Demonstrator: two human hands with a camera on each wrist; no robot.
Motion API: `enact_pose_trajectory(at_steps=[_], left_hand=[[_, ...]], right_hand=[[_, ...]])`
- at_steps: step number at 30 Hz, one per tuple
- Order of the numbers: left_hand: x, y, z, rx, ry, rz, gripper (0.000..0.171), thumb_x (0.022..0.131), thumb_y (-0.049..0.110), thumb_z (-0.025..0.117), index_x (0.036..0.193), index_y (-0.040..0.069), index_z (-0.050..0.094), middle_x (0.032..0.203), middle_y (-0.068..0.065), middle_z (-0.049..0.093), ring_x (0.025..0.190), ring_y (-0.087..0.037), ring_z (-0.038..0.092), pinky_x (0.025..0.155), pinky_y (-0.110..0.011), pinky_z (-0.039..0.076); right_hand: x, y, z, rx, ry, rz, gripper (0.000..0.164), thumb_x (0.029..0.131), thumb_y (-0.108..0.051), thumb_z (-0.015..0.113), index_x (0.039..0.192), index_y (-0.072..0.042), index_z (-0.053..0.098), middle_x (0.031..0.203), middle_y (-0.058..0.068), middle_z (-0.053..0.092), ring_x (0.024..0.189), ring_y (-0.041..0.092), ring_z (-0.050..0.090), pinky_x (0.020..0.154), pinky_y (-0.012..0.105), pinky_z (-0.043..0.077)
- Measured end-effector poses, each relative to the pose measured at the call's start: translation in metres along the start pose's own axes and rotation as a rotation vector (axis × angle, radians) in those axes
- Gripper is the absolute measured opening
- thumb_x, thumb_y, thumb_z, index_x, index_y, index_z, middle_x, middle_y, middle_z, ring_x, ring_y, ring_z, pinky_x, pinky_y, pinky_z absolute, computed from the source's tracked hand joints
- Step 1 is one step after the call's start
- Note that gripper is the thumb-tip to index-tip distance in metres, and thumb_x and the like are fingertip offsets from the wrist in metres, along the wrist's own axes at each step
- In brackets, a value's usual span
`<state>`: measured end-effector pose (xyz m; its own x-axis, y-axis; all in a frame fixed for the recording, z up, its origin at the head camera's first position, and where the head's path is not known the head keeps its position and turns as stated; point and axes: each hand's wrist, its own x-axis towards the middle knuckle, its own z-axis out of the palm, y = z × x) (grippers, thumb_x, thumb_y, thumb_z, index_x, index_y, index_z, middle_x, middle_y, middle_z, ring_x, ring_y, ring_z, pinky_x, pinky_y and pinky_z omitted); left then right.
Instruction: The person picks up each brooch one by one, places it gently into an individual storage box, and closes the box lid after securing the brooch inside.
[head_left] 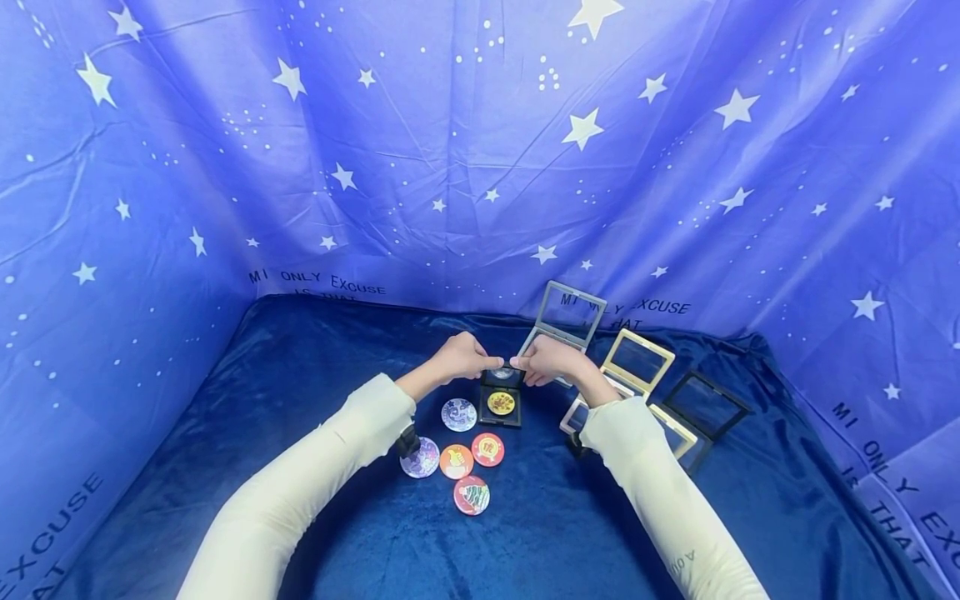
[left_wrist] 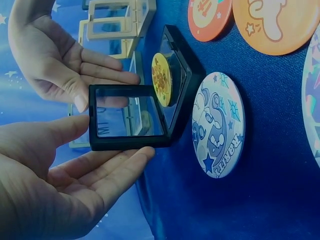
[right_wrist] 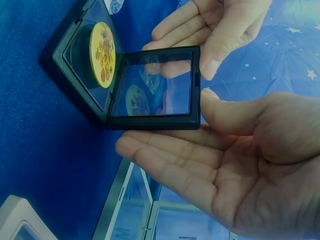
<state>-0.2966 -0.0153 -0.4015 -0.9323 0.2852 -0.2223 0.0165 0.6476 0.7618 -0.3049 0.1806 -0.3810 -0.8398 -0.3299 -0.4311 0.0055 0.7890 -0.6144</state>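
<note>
Right wrist view: the black case stands open on the desk, a yellow badge inside. The left hand and right hand pinch its lid, thumbs nearly meeting, fingers loosely extended; uneven pressure could jolt the badge off-centre. The right sleeve partly hides a cream-framed case.

A left arm and a right arm, both in loose cream cloth sleeves, are reaching toward the far edge of the dark blue velvet-covered worktop; the left elbow is bending outward. The bare left hand and bare right hand are facing each other, palms inward. Each is pinching between thumb and fingers, the fingers extending nearly straight. The thumb tips are pointing at each other, just apart.
</note>
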Motion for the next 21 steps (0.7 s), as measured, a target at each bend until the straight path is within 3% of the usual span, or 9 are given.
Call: enact_pose_trajectory(at_steps=[8,17,21], left_hand=[[0.0023,-0.0023,-0.0019,-0.015,-0.038,-0.014,0.038,0.096,0.033,0.072,0.106,-0.003,0.078,0.095,-0.019,0.078,0.092,-0.029,0.076,0.086,-0.039,0.06],[0.0052,-0.0028,-0.0052,-0.118,-0.094,-0.046,0.035,0.098,0.025,0.069,0.114,-0.006,0.074,0.118,-0.021,0.073,0.104,-0.03,0.074,0.092,-0.038,0.059],[0.005,-0.0021,-0.0048,-0.124,-0.1,-0.048,0.034,0.099,0.024,0.069,0.113,-0.006,0.074,0.119,-0.021,0.073,0.105,-0.03,0.073,0.093,-0.038,0.059]], right_hand=[[0.001,-0.0003,0.001,-0.006,0.009,0.001,0.04,0.107,-0.021,0.052,0.106,0.013,0.072,0.109,0.029,0.073,0.105,0.038,0.073,0.09,0.041,0.059],[0.0007,0.0,0.0009,0.009,0.01,0.0,0.039,0.107,-0.021,0.053,0.108,0.013,0.072,0.108,0.029,0.073,0.104,0.038,0.073,0.091,0.042,0.059],[0.0008,-0.0001,0.0011,0.018,0.015,0.009,0.04,0.107,-0.022,0.053,0.107,0.014,0.071,0.109,0.029,0.073,0.105,0.039,0.073,0.091,0.042,0.059]])
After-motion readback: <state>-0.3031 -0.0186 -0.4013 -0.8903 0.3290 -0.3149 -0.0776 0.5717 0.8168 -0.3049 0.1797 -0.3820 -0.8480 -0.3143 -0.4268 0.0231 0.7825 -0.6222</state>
